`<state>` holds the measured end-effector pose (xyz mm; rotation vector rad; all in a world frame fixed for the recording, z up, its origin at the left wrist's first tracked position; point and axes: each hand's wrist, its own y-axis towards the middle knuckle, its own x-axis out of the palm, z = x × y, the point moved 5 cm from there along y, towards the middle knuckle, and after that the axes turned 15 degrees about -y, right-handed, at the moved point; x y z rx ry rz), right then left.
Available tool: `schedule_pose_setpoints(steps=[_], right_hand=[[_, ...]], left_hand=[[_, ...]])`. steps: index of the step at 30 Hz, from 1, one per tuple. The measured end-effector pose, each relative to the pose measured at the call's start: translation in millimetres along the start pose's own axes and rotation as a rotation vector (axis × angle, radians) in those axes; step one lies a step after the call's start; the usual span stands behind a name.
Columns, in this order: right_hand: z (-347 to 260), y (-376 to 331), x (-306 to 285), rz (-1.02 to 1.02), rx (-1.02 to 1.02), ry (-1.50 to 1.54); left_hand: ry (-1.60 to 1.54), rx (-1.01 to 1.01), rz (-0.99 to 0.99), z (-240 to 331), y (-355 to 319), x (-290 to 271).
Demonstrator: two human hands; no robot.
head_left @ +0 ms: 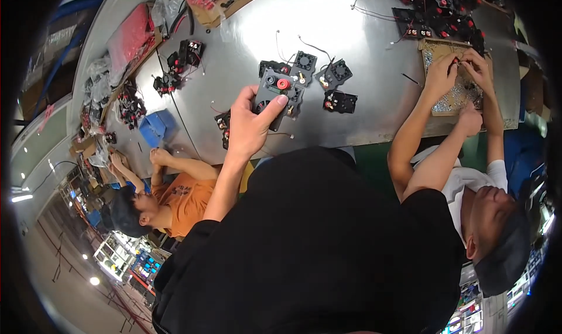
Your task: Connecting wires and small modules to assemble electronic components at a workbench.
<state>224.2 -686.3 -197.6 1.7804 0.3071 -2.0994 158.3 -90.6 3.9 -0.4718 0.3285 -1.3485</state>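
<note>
My left hand [250, 120] is closed around a black plastic module [276, 83] with one red and one black round terminal on its face, its thumb pressed on the front. Just beyond it on the metal table lie similar black fan modules [335, 72] with thin wires and brass-coloured posts. At the right, my right hand [470, 120] reaches into a shallow cardboard tray [443, 110] of small loose metal parts. Its fingers are drawn together at the parts; what they pinch is too small to make out.
Beside me on the right, a co-worker's hands [442, 76] work over the same tray. Another person in an orange shirt [190, 195] sits at the left near a blue bin [157, 128]. More modules are piled at the far right [430, 21] and the left. The table's near edge runs before me.
</note>
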Motion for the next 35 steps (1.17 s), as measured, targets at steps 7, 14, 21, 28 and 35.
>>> schedule_pose_setpoints(steps=[7, 14, 21, 28, 35], right_hand=[[51.5, -166.1, -121.0, 0.099, -0.29, 0.411], [44.4, -330.8, -174.0, -0.294, -0.643, 0.755], [-8.8, -465.2, -227.8, -0.842, -0.871, 0.971], [-6.8, -464.0, -290.2, -0.682, -0.901, 1.357], [-27.5, -433.7, -328.2, -0.522, -1.135, 1.303]], left_hand=[[-0.288, -0.099, -0.161, -11.6, -24.6, -33.6], [-0.492, -0.165, -0.311, -32.7, -28.5, -67.3], [-1.069, -0.294, -0.541, -31.1, -51.3, -79.0], [-1.126, -0.193, -0.864, -7.7, -79.6, -75.7], [-0.03, 0.073, -0.506, -2.9, -77.3, -66.9]])
